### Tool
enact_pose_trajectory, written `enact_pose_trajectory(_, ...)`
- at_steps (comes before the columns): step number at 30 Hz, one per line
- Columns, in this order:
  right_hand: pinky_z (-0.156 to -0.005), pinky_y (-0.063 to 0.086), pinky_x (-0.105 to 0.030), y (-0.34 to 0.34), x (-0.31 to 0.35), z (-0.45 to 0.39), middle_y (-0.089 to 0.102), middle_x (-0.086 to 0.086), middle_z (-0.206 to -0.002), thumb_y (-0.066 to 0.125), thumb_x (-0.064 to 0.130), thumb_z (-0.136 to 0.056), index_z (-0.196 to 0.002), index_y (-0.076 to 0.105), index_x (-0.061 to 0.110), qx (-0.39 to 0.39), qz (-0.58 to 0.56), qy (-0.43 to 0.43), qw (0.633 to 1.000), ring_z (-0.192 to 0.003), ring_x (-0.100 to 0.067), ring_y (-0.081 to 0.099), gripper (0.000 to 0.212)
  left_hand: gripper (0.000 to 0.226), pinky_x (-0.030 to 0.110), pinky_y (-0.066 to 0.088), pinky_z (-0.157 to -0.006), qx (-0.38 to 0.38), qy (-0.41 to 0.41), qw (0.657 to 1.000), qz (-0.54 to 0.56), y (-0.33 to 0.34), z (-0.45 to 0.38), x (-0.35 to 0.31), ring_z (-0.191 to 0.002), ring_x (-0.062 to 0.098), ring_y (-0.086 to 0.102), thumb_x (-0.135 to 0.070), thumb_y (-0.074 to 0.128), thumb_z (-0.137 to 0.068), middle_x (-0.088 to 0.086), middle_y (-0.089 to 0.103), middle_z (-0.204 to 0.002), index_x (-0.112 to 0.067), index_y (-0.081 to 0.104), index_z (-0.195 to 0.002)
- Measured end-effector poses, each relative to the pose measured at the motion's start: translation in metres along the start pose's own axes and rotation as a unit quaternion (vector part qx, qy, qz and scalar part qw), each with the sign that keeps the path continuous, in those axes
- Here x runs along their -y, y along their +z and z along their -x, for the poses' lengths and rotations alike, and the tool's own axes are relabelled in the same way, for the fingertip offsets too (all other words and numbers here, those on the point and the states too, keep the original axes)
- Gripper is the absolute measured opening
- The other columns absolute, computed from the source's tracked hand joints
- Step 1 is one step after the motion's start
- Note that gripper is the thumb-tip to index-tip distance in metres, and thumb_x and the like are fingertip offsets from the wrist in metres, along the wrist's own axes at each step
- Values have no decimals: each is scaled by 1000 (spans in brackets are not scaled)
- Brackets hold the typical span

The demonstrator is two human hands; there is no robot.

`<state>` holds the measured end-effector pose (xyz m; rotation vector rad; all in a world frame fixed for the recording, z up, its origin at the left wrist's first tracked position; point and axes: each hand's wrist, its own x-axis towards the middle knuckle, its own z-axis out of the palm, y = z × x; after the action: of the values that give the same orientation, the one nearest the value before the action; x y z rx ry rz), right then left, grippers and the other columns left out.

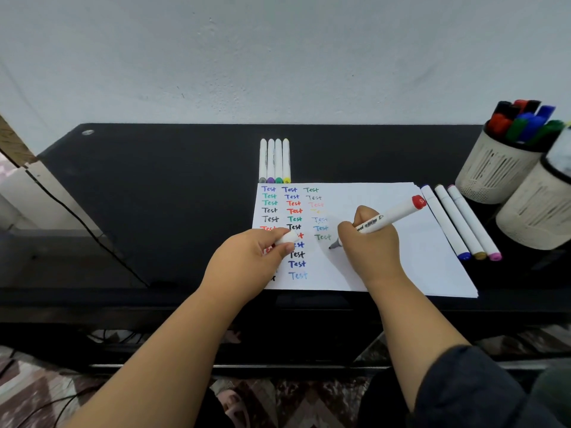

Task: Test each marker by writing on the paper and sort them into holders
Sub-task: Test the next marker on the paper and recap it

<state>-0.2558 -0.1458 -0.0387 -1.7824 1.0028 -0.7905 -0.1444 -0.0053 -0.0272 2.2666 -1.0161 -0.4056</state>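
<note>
A white sheet of paper (386, 261) lies on the black desk (154, 196), with columns of the word "Test" in several colours. My right hand (367, 242) grips a white marker with a red end (392, 216), its tip touching the paper just below a green "Test". My left hand (250, 261) rests on the paper's left side and pinches a white cap (285, 237). Several white markers (275, 160) lie side by side beyond the paper. Three more white markers (460, 222) lie along its right edge.
Two cream slotted holders stand at the right: the far holder (494, 171) is full of coloured markers, the near holder (537, 211) is partly cut off by the frame. A pale wall rises behind the desk. A black cable (77, 214) runs down the left.
</note>
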Motion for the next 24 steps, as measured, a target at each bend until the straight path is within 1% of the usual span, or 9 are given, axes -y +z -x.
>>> enact_pose_trajectory(4,-38,23,-13,-1,1,1,33,11,-35,49,3,-83,-61,23,16,-6,-9,6,1000,-35,-1,36,36,41,19,34,-87,-3,-3,1000,4,-1,0,0,-123,5,44,-46,50,-91,-15,51,-135,-36,51,-131)
enact_pose_trajectory(9,-39,22,-14,-2,4,3,28,4,-51,49,3,-85,-62,24,15,-23,-16,7,1000,-35,1,39,36,42,19,34,-89,1,0,1000,0,-1,-1,1,-124,6,44,-46,50,-91,-14,51,-136,-36,51,-132)
enact_pose_trajectory(15,-36,23,-11,-2,7,5,28,2,-52,48,1,-85,-62,23,15,-19,-37,16,999,-33,3,41,37,40,18,33,-88,-2,3,1000,10,-1,0,1,-123,5,44,-45,52,-91,-15,51,-134,-37,53,-130)
enact_pose_trajectory(17,-37,22,-12,-3,8,3,29,1,-54,50,2,-84,-61,25,15,-34,-60,18,997,-34,1,38,36,38,13,32,-82,-1,9,1000,19,-1,1,0,-115,-1,47,-43,54,-91,-18,52,-132,-38,54,-128)
enact_pose_trajectory(18,-38,21,-12,-3,9,3,29,2,-54,51,3,-83,-61,26,15,-40,-75,16,996,-36,-2,35,36,37,9,33,-77,1,12,1000,26,-1,1,0,-105,-6,48,-43,55,-90,-20,52,-128,-39,55,-127)
enact_pose_trajectory(20,-43,26,-16,-4,12,2,30,3,-51,55,6,-83,-58,29,17,-33,-119,14,992,-42,-4,31,38,34,0,31,-66,8,15,999,50,-2,3,-2,-88,-10,45,-40,58,-89,-24,52,-116,-41,58,-123)
enact_pose_trajectory(22,-49,28,-23,-4,15,4,34,3,-48,58,8,-83,-55,30,19,-5,-173,13,985,-49,-13,31,42,30,-2,35,-63,19,15,995,92,-2,3,-4,-83,-12,47,-36,61,-88,-26,52,-107,-41,61,-117)
enact_pose_trajectory(24,-50,29,-24,-3,17,8,36,0,-47,59,7,-84,-50,31,21,22,-206,8,978,-49,-16,32,46,26,2,40,-67,34,18,991,129,-1,4,-4,-87,-12,51,-34,64,-87,-25,55,-106,-43,64,-111)
